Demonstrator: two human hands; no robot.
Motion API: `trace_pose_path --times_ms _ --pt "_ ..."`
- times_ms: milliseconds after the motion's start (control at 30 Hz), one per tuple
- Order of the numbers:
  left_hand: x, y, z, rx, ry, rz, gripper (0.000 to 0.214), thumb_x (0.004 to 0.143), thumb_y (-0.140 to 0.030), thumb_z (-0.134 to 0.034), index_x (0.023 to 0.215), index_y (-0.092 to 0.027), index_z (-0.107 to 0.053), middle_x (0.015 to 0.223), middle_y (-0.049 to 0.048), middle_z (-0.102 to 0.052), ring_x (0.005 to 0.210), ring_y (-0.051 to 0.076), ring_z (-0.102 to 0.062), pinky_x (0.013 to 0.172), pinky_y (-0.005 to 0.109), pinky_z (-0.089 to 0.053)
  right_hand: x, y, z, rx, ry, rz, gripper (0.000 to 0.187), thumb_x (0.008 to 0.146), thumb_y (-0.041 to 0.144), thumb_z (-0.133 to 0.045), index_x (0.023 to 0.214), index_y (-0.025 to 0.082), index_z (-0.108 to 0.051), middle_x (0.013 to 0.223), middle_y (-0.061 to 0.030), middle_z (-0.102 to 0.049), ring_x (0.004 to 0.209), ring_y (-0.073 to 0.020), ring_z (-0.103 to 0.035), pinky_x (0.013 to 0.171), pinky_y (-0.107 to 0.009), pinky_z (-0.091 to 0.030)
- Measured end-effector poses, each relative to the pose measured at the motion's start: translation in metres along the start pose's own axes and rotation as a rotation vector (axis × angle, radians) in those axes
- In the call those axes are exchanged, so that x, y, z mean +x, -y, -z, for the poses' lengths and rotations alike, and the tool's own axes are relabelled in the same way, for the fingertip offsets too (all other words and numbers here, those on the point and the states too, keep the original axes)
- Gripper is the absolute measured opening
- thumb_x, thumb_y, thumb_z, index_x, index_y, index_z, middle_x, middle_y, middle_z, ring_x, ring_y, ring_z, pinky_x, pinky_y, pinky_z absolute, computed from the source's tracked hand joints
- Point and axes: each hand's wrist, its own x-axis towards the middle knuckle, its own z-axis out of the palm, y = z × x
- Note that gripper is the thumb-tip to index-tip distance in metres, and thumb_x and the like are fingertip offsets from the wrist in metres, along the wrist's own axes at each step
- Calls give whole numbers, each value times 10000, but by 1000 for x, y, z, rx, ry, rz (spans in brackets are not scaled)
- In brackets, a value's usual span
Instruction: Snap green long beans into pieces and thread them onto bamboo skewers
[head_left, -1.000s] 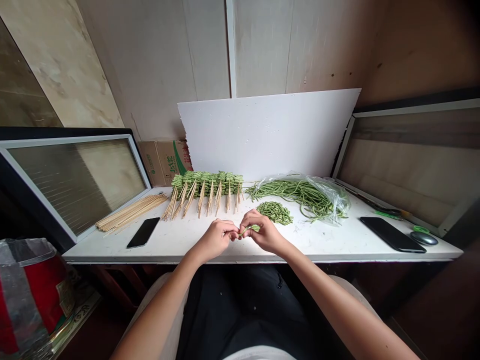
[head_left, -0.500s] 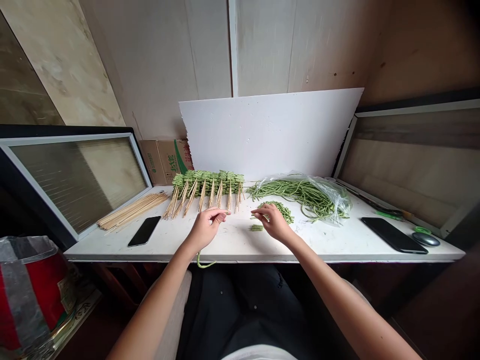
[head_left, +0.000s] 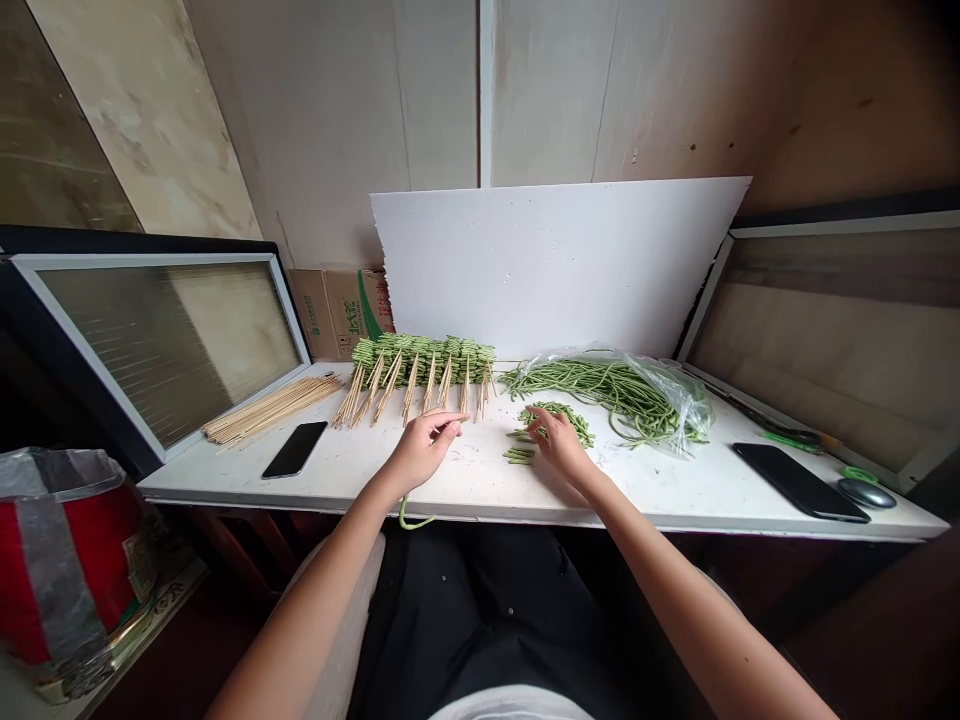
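Note:
My left hand point(head_left: 427, 446) is closed around a long green bean point(head_left: 409, 522), whose tail hangs over the table's front edge. The bean's other end pokes out at the fingertips. To the right, my right hand point(head_left: 556, 442) hovers at a heap of short-cut bean pieces point(head_left: 576, 424), fingers apart and with nothing visible in them. A few cut pieces point(head_left: 519, 455) lie beside it on the white table point(head_left: 465, 490). Behind my left hand, bean pieces threaded on skewers point(head_left: 424, 360) are stacked in a row, their bare stick ends pointing toward me.
Uncut long beans point(head_left: 592, 382) spill from a clear plastic bag point(head_left: 679, 405) at the back right. Loose bamboo skewers point(head_left: 270, 408) and a phone point(head_left: 295, 450) lie on the left. Another phone point(head_left: 799, 482) and a grey mouse-shaped object point(head_left: 866, 492) are on the right. A lined red bin point(head_left: 97, 560) stands lower left.
My right hand has shifted slightly right, onto the cut pieces, and its fingers have spread. More pieces now lie beside the heap. My left hand keeps the bean; the view has shifted slightly.

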Motion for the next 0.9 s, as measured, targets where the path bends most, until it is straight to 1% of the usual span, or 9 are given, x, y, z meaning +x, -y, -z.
trace_pose_path --times_ms 67,167,267,400,567,667,733,833,900 --pt "0 3 0 13 7 3 389 1023 -411 -539 1242 -168 -751 1079 115 -729 964 210 -676 812 303 -538 8 -1 1 -32 29 7 458 972 135 -502 1421 146 -591 1029 -121 -760 1091 -310 -563 919 -429 -471" --pt "0 6 1 26 14 3 378 1023 -398 -542 1244 -172 -749 1060 106 -733 954 205 -675 830 309 -532 23 -2 -1 -81 111 54 374 967 129 -542 1309 166 -688 989 -120 -763 1118 -306 -560 912 -394 -466" --pt "1 6 1 28 18 5 365 1029 -387 -535 1240 -182 -751 1073 101 -732 958 204 -678 839 312 -526 36 -2 -6 -119 209 131 287 962 136 -576 1175 181 -764 969 -117 -774 1082 -302 -566 912 -383 -457" --pt "1 4 3 16 24 13 362 1034 -370 -529 1253 -178 -746 1075 105 -736 971 212 -684 839 314 -528 44 -2 -8 -159 308 172 263 954 131 -565 1002 192 -817 947 -118 -777 1042 -309 -573 915 -392 -453" --pt "1 6 5 19 8 0 335 1027 -339 -543 1235 -182 -753 1130 112 -747 1017 223 -687 896 334 -527 48 -2 1 -206 415 74 149 903 177 -663 923 195 -810 952 -144 -768 1106 -337 -574 900 -377 -452" --pt "1 8 5 9 2 -19 328 1024 -324 -547 1228 -175 -756 1183 122 -747 1062 233 -689 940 348 -528 48 -4 6 -224 477 49 180 935 203 -619 923 186 -799 923 -132 -765 1099 -314 -597 872 -340 -453" --pt "1 7 6 -2 -5 -33 328 1022 -320 -550 1231 -173 -755 1222 128 -743 1093 243 -689 964 358 -530 48 -6 10 -219 507 42 232 951 177 -563 946 177 -795 929 -121 -770 1052 -281 -629 845 -311 -459" --pt "1 6 8 -13 -6 -43 328 1018 -317 -556 1226 -161 -757 1232 135 -748 1086 250 -696 966 369 -538 48 -9 14 -205 547 15 311 958 132 -480 970 178 -787 919 -94 -779 887 -216 -680 754 -269 -467" --pt "1 5 9 -14 -4 -39 322 1015 -311 -560 1210 -152 -760 1227 135 -752 1069 249 -701 958 367 -541 47 -9 16 -211 553 -3 327 969 152 -463 921 186 -785 868 -77 -773 787 -190 -681 705 -258 -462"
